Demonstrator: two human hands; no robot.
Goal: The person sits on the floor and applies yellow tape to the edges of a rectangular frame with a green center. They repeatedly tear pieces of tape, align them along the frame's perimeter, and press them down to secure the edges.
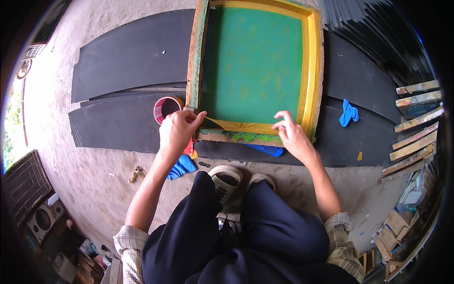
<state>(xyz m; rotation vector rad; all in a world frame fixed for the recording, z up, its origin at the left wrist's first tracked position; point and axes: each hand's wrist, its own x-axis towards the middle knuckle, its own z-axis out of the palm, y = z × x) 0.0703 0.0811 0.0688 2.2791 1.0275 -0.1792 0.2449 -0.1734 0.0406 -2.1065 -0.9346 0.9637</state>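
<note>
A wooden screen-printing frame [191, 61] with green mesh [255, 61] lies in front of me. Yellow tape [309, 71] lines its inside along the top, right and near edges. At the near left corner my left hand [177, 130] pinches the raised end of the near tape strip, a small dark gap showing beneath it. Over the near right part of the frame is my right hand [295, 139], its fingers bent but apart, holding nothing. Beside my left hand stands a tape roll [169, 109] with a pink-and-white core.
Black sheets [137, 52] lie under and around the frame on the concrete floor. Blue cloths [348, 113] [182, 167] lie right of the frame and near my left forearm. A blue object [265, 150] pokes out beneath the frame. More wooden frames [416, 113] stand at the right.
</note>
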